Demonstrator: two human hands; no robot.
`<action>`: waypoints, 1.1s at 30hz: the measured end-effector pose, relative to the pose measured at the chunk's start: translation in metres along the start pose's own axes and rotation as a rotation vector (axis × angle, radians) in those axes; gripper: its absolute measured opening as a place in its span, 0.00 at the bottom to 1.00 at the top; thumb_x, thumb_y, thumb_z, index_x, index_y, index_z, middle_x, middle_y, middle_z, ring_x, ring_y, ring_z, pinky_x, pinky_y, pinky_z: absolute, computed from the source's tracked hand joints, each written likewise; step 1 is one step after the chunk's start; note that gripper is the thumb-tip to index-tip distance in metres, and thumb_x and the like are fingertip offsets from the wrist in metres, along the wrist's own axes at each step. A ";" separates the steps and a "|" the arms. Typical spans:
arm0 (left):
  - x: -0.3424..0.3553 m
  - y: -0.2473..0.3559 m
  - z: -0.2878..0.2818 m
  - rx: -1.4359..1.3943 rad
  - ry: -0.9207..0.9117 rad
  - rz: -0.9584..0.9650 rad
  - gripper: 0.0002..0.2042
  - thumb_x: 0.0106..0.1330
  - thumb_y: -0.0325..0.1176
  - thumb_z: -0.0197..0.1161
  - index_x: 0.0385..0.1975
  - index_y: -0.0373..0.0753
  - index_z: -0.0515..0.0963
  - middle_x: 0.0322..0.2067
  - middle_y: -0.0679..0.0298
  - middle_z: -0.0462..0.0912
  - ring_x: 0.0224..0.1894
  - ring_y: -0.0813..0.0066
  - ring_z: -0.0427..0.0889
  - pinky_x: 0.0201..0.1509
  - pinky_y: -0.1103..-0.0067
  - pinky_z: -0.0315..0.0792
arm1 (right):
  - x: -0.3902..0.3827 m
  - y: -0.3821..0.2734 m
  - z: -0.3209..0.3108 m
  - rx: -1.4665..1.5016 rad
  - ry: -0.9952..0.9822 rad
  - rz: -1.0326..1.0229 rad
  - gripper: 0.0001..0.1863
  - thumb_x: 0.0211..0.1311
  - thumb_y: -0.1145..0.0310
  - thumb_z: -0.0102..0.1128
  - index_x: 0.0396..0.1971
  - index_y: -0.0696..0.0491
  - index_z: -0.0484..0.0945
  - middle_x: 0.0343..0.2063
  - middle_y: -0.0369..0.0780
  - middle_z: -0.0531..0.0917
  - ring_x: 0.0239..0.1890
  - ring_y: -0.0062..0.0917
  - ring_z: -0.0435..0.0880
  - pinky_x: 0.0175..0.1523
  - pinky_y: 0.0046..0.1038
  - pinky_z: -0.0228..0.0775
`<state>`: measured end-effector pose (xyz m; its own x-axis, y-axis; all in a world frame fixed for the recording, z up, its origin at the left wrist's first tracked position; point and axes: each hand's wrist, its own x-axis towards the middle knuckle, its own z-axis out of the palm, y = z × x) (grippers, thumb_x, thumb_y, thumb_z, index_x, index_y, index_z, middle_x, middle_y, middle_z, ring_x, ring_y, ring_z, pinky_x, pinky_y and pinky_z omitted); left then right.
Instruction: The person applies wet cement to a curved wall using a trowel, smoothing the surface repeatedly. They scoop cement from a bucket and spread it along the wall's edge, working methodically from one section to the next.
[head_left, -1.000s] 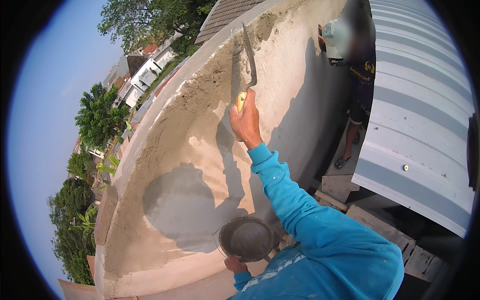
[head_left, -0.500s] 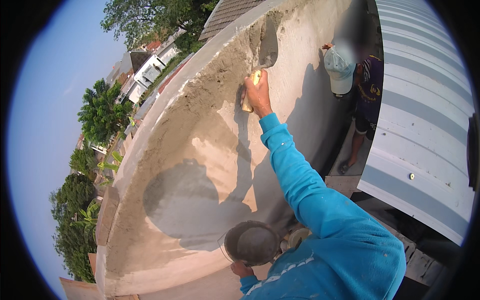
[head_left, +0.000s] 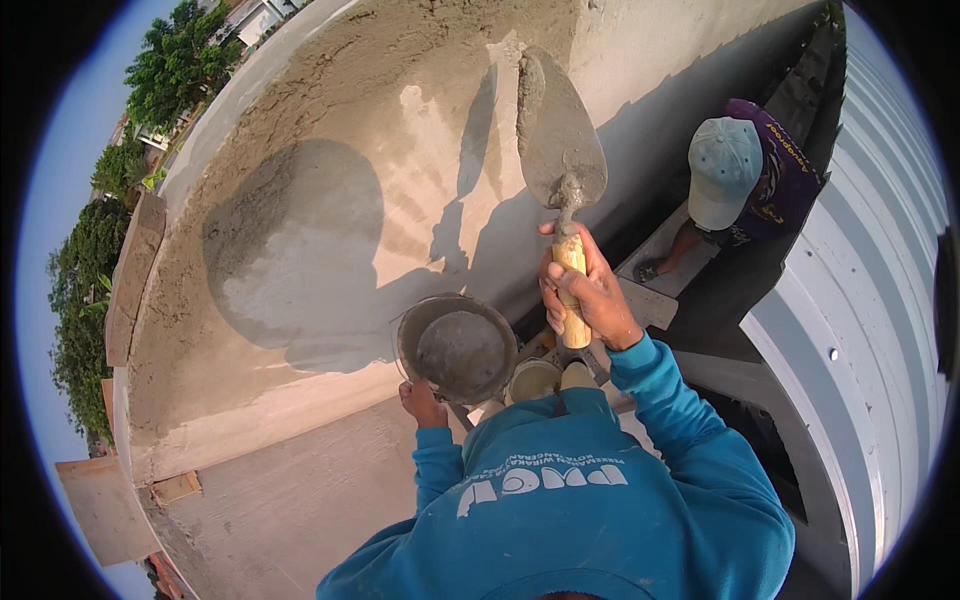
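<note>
My right hand [head_left: 590, 290] is wrapped round the pale wooden handle of a trowel [head_left: 562, 135]. Its broad grey blade points away from me, with wet mortar along the left edge and at the neck. At the lower middle, my left hand [head_left: 424, 403] grips the rim of a dark bucket [head_left: 462, 352], which has grey mortar inside. Left of the trowel stretches a wall [head_left: 330, 320] partly coated in fresh, damp mortar. Its coat is rough near the top edge and smoother lower down. The trowel is held up in front of the wall; contact cannot be made out.
A person in a light cap [head_left: 725, 170] is bent low beyond the trowel, on the right. Corrugated metal roofing [head_left: 870, 330] runs down the right side. A second, pale bucket [head_left: 535, 380] stands by my legs. Wooden boards [head_left: 135, 275] lie along the wall's left edge.
My right hand has drawn the trowel back from the upper wall toward me, and its blade now shows fully. The view has tilted down. The other person has bent lower.
</note>
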<state>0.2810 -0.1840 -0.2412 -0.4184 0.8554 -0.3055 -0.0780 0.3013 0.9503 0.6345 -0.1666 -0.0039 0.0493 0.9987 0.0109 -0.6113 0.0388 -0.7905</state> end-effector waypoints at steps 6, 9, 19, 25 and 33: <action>-0.013 0.049 0.056 -0.270 0.079 -0.187 0.10 0.47 0.17 0.57 0.25 0.39 0.67 0.23 0.67 0.71 0.23 0.80 0.67 0.27 0.79 0.63 | -0.076 0.084 -0.027 -0.441 -0.137 0.778 0.25 0.67 0.66 0.59 0.60 0.55 0.63 0.25 0.37 0.74 0.18 0.19 0.75 0.24 0.25 0.71; -0.011 0.043 0.062 -0.253 0.087 -0.144 0.10 0.46 0.16 0.57 0.26 0.38 0.68 0.24 0.66 0.73 0.23 0.80 0.68 0.27 0.80 0.64 | -0.057 0.113 -0.046 -0.983 -0.347 0.685 0.30 0.64 0.68 0.58 0.64 0.60 0.60 0.34 0.47 0.82 0.25 0.29 0.83 0.30 0.31 0.77; -0.023 0.060 0.085 -0.243 0.040 -0.097 0.11 0.47 0.15 0.56 0.30 0.37 0.71 0.25 0.66 0.75 0.23 0.81 0.70 0.26 0.81 0.66 | -0.020 0.172 -0.083 -0.427 -0.291 1.035 0.16 0.67 0.67 0.57 0.50 0.55 0.68 0.25 0.38 0.75 0.15 0.22 0.74 0.19 0.27 0.69; -0.034 0.080 0.085 -0.210 0.030 -0.207 0.13 0.47 0.15 0.57 0.31 0.39 0.70 0.25 0.67 0.75 0.21 0.84 0.66 0.23 0.82 0.59 | -0.068 0.142 -0.083 0.218 -0.275 0.983 0.16 0.69 0.67 0.58 0.53 0.50 0.67 0.22 0.33 0.69 0.13 0.17 0.68 0.14 0.22 0.63; -0.025 0.069 0.113 -0.189 -0.057 -0.235 0.13 0.43 0.14 0.56 0.28 0.38 0.70 0.27 0.66 0.75 0.27 0.78 0.71 0.28 0.79 0.65 | -0.087 0.123 -0.073 0.155 -0.079 0.853 0.17 0.69 0.68 0.56 0.55 0.50 0.66 0.22 0.34 0.69 0.13 0.17 0.69 0.14 0.22 0.63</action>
<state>0.3883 -0.1371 -0.1744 -0.3177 0.7955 -0.5160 -0.3357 0.4146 0.8458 0.6132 -0.2511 -0.1465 -0.5259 0.6878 -0.5004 -0.5155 -0.7257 -0.4557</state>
